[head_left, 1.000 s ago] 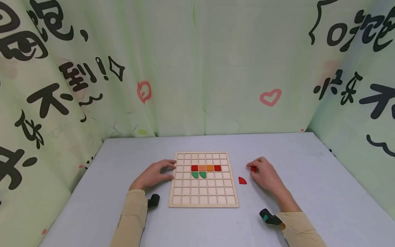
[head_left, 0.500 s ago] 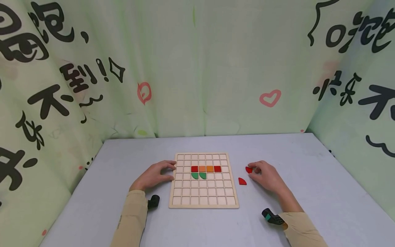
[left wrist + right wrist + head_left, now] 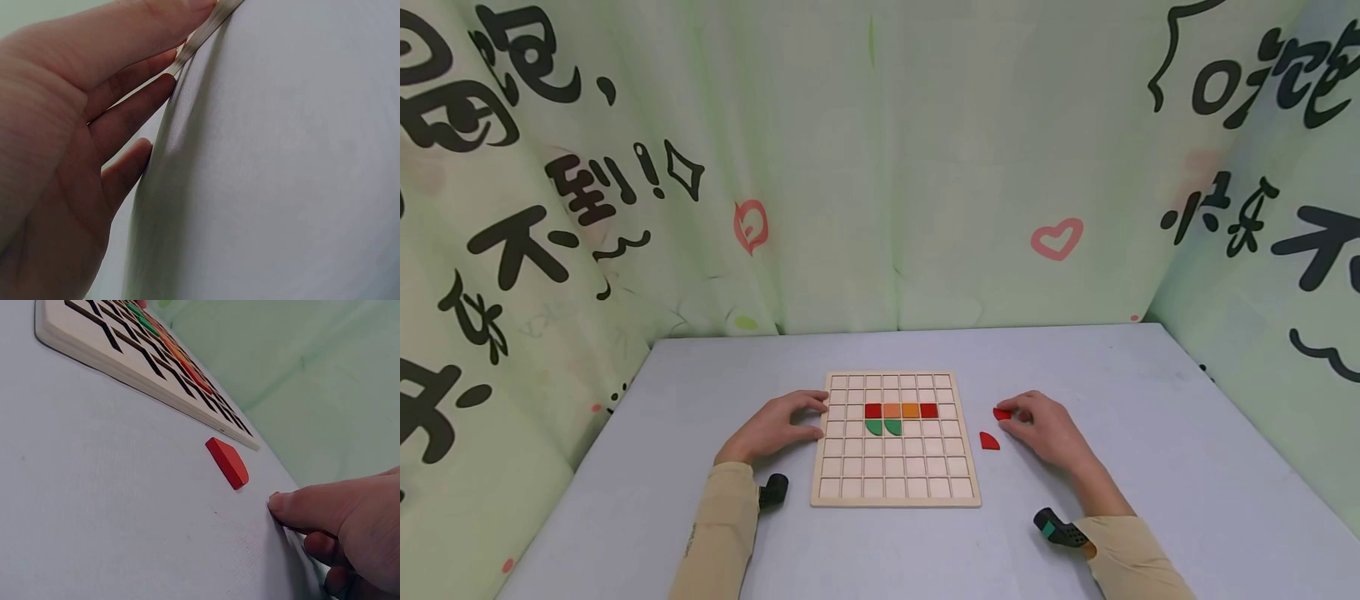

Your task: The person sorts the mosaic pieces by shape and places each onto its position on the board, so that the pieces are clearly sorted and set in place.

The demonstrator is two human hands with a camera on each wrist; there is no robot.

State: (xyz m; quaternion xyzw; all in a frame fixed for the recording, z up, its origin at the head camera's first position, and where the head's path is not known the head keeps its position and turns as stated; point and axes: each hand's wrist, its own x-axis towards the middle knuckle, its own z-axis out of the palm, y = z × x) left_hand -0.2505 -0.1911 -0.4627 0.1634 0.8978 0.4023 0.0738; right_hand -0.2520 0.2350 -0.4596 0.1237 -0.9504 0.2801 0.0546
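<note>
A square wooden grid board [image 3: 895, 505] lies on the table. My left hand [image 3: 781, 425] rests at its left edge, thumb and fingertips spread along the side; in the left wrist view the thumb [image 3: 140, 37] lies right at the wooden rim. Right of the board, my right hand [image 3: 1045, 427] pinches a red quarter-circle piece [image 3: 1001, 413] between thumb and fingers, low over the table. The right wrist view shows the thumb [image 3: 306, 507] but hides most of that piece. Nearer the board a second red quarter-circle piece [image 3: 989, 441] lies flat, just left of this hand.
On the board, a row holds a red square [image 3: 872, 411], two orange squares [image 3: 900, 410] and another red square [image 3: 928, 411]. Two green quarter-circle pieces [image 3: 883, 427] sit under its left part. A pale printed curtain [image 3: 925, 208] surrounds the white table [image 3: 895, 550].
The right hand has shifted slightly left and nearer to me with the red quarter-circle piece, which shows more between the fingertips. The left hand and board keep their place.
</note>
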